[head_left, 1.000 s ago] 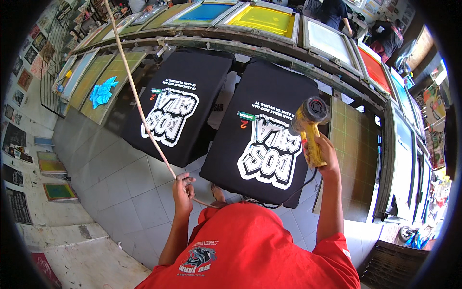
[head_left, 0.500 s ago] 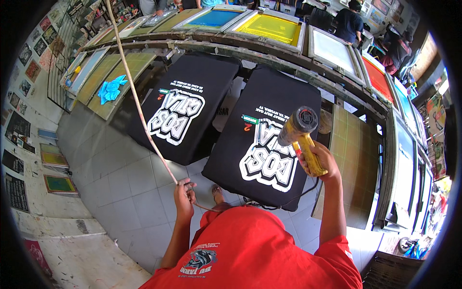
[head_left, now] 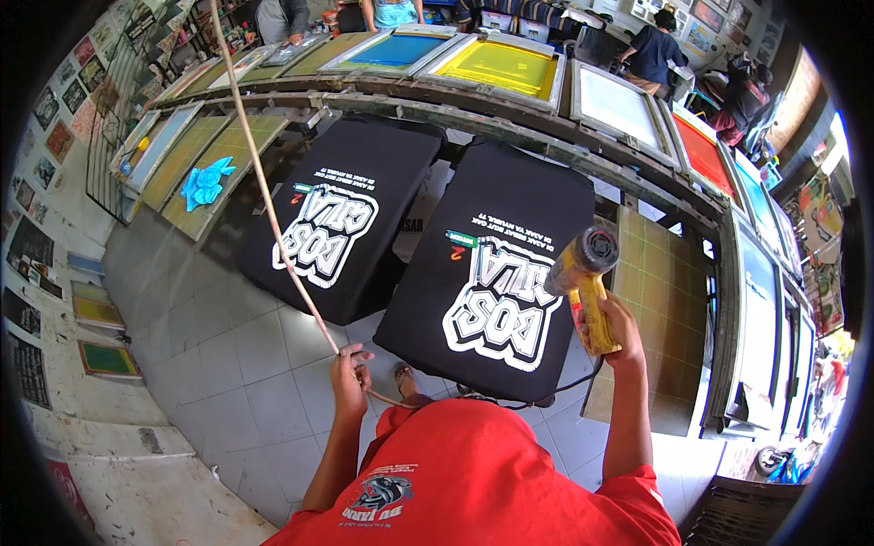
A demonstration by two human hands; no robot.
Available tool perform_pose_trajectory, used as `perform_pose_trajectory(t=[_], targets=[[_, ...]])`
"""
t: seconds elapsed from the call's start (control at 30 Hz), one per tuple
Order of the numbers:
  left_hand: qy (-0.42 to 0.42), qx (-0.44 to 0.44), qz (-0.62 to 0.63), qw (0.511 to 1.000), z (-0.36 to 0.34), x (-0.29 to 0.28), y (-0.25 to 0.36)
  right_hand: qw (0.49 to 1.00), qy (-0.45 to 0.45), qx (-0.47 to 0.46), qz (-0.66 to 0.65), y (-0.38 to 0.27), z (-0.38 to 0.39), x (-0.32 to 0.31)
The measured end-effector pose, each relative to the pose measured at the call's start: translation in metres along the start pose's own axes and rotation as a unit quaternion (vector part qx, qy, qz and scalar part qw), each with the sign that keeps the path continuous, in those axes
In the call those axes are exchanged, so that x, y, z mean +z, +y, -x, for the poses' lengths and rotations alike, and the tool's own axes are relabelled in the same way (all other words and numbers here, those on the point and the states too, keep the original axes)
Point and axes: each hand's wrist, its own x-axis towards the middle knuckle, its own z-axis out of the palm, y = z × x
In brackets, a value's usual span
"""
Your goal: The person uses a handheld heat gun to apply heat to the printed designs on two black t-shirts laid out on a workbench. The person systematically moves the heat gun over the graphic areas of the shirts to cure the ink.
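Note:
In my right hand (head_left: 617, 329) is a yellow heat gun (head_left: 594, 314) with a dark, round rear end, gripped by its handle. It is over the right edge of a black T-shirt (head_left: 414, 305) stretched on a board, with its barrel beside the large white print. My left hand (head_left: 350, 378) has its fingers curled round a long pale cord (head_left: 258, 168) that slants down from above. A second black T-shirt (head_left: 364, 159) with the same print lies on a board to the left, and the cord passes in front of it.
A rail (head_left: 437, 100) runs behind the shirts, carrying framed screens, including a yellow one (head_left: 501, 68) and a red one (head_left: 704, 155). A crumpled blue glove (head_left: 208, 182) lies at the left. A dark cable (head_left: 575, 384) trails from the heat gun. Other people (head_left: 654, 50) stand beyond.
The heat gun has moved right and a little toward me, off most of the white print. My left hand still holds the cord. The whole view has shifted slightly.

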Motion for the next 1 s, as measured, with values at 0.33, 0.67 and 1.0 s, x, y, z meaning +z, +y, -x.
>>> perform_pose_trajectory(t=[0.33, 0.67, 1.0], targets=[[0.001, 0.007, 0.0, 1.0, 0.002, -0.001, 0.0, 0.999, -0.036, -0.03, -0.018, 0.006, -0.051, 0.009], [0.024, 0.004, -0.011, 1.0, 0.006, -0.009, 0.002, 0.997, -0.074, -0.022, 0.01, 0.002, -0.065, 0.038], [0.046, -0.005, 0.006, 0.999, 0.005, -0.009, 0.002, 0.99, -0.136, 0.029, 0.015, 0.006, -0.04, 0.03]])
